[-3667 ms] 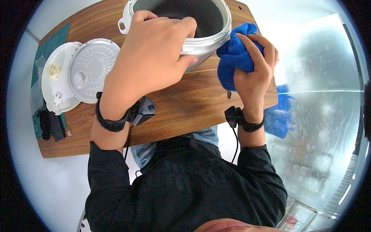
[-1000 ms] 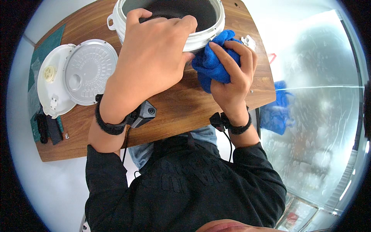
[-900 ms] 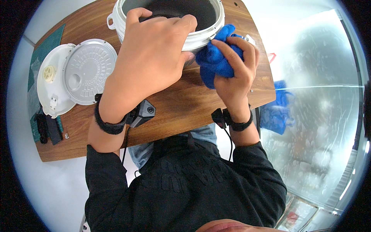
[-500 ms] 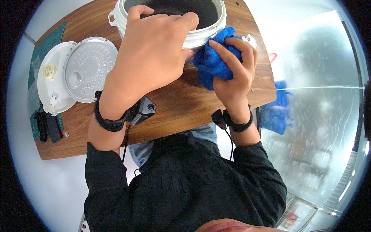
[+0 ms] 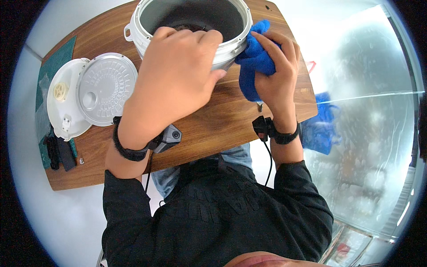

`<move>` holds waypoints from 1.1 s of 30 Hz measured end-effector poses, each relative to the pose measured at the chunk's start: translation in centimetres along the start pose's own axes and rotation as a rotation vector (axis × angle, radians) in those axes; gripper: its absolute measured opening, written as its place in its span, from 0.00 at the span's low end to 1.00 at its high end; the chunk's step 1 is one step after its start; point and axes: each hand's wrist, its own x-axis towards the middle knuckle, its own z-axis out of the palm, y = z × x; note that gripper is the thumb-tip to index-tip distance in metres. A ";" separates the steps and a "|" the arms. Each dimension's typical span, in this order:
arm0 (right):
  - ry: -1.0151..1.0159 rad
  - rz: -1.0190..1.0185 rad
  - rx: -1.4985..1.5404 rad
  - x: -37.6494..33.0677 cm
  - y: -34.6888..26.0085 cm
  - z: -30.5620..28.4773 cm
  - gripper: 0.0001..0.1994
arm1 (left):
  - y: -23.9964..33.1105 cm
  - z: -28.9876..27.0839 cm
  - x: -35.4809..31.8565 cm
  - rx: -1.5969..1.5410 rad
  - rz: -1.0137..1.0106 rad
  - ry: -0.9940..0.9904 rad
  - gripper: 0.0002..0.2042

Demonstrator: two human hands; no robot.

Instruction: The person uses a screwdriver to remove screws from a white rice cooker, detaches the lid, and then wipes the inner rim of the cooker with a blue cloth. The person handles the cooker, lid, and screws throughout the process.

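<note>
A white rice cooker body with a dark grey inside stands uncovered at the far middle of the table. Over its near rim lies my left hand, fingers curled to the inside and the thumb out in front, gripping the edge. Bunched in my right hand is a blue cloth. Its upper part touches the cooker's right outer wall, while a fold hangs toward me. My left hand covers much of the cooker's near side.
A white lid and a round grey inner lid overlap on the wooden table at left. Beyond them is a green mat; black items lie nearer. A frosted glass panel stands on the right.
The cooker has shifted slightly left and away, with more of its inside showing. My right hand and the cloth have moved a little right and farther away. My left hand keeps its grip.
</note>
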 end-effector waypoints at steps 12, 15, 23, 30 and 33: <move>-0.054 -0.034 0.074 -0.3 -0.9 -0.7 0.31 | 0.2 1.2 0.4 -0.039 -0.025 0.046 0.15; -0.045 0.032 0.021 0.2 0.4 -0.3 0.30 | 0.2 1.1 0.5 -0.030 -0.036 0.017 0.14; -0.010 -0.046 0.036 1.5 0.7 -0.9 0.30 | 0.0 0.6 0.5 -0.025 -0.060 -0.035 0.14; -0.192 -0.165 -0.092 2.2 -0.7 -2.1 0.30 | -0.1 0.7 0.4 -0.042 -0.044 -0.007 0.13; -0.221 -0.195 -0.088 2.5 -0.7 -2.2 0.31 | 0.1 0.6 0.4 -0.037 -0.066 -0.019 0.13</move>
